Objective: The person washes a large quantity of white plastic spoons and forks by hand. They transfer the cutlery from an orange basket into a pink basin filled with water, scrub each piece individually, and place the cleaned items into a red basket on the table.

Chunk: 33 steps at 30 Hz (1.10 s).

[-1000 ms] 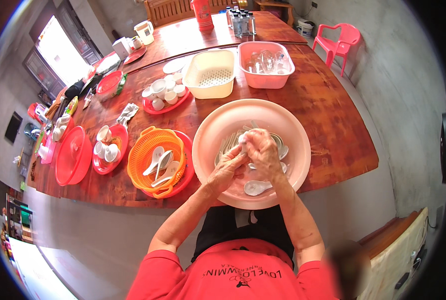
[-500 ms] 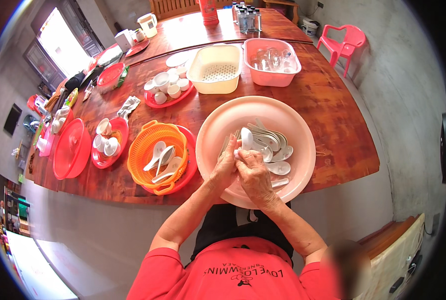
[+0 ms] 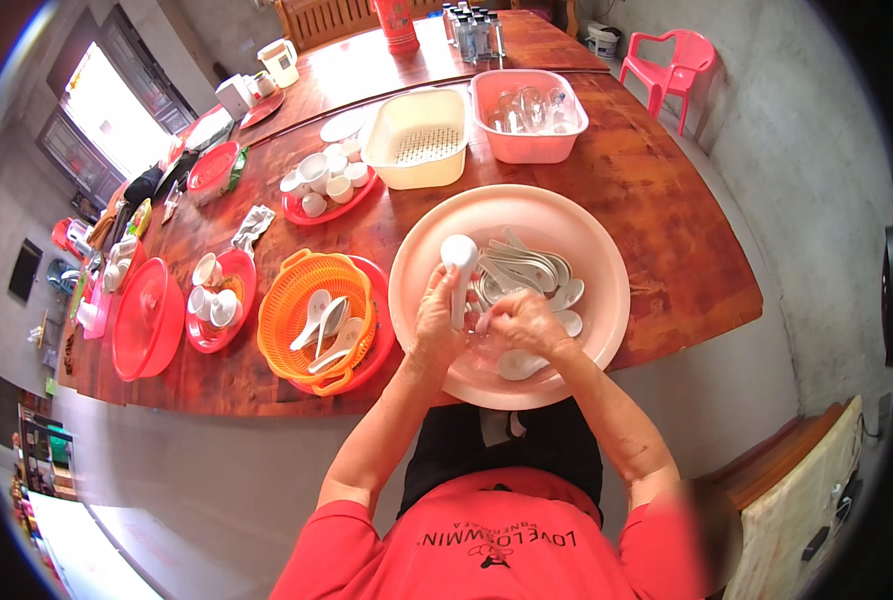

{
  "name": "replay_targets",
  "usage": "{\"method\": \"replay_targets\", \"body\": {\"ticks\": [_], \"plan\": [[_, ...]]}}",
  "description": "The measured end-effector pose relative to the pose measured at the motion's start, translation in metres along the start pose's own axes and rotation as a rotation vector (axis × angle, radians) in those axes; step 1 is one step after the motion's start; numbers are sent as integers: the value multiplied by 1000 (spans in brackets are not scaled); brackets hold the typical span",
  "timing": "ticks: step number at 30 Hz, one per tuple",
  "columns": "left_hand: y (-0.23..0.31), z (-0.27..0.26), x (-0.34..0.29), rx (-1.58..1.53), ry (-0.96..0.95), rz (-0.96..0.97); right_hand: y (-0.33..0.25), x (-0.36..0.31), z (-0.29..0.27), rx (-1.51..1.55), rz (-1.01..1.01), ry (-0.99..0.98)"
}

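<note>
Gripping a white spoon (image 3: pixel 458 250) upright, bowl uppermost, in the left hand (image 3: pixel 436 317), near the centre of the frame, over a pale pink basin (image 3: pixel 598 250); curling the right hand (image 3: pixel 528 322) just beside its handle, though cannot tell whether around anything; facing more spoons (image 3: pixel 521 272) inside the basin, right of centre, and an orange basket (image 3: pixel 278 300) left of centre.

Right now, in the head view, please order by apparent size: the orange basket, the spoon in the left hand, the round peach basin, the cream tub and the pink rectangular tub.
1. Round peach basin
2. Orange basket
3. Cream tub and pink rectangular tub: alike, so unranked
4. Spoon in the left hand
</note>
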<state>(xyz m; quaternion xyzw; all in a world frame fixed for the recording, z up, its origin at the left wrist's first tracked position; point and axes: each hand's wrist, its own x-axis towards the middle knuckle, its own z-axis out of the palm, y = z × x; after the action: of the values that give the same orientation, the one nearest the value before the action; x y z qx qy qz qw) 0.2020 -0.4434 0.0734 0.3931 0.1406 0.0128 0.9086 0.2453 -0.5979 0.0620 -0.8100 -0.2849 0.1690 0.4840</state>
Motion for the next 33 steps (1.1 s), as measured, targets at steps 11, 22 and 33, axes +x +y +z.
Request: {"method": "replay_targets", "body": {"ticks": [11, 22, 33], "plan": [[-9, -10, 5, -153, -65, -18, -50, -7, -15, -44, -248, 322], [-17, -13, 8, -98, 106, 67, -29, -7, 7, -101, -185, 320], [5, -2, -4, -106, 201, -66, -4, -14, 12, -600, -30, -225]]}}
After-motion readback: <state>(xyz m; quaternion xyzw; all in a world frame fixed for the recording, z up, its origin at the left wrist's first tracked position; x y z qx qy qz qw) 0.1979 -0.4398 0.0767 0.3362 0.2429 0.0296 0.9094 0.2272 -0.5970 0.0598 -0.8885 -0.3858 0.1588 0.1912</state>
